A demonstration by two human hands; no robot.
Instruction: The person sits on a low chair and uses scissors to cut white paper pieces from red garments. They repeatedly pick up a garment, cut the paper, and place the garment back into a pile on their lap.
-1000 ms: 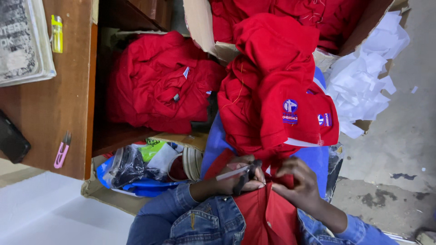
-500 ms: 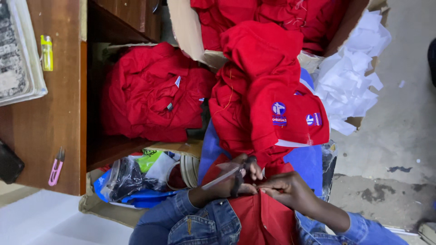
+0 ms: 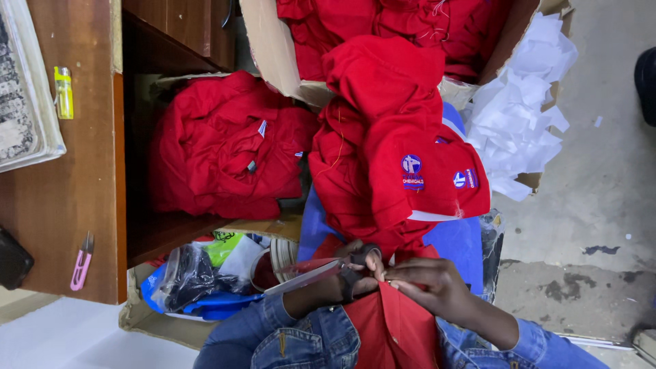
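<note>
Two hands meet over one red garment on the lap. Left hand [image 3: 355, 273] is closed around a pair of scissors [image 3: 321, 272], the blades pointing away to its left. Right hand [image 3: 427, 281] pinches the red garment [image 3: 393, 328], which lies directly under and between both hands, fingers closed on a fold. Beyond them one heap of red shirts [image 3: 393, 150] rests on a blue seat [image 3: 454, 242]. Further out stand one cardboard box [image 3: 277, 51], one pile of white paper [image 3: 516, 130], one pink cutter [image 3: 80, 262] and one yellow lighter [image 3: 63, 92].

Scissors [image 3: 321, 272] and red garment [image 3: 393, 321] in hands [image 3: 389, 277]
</note>
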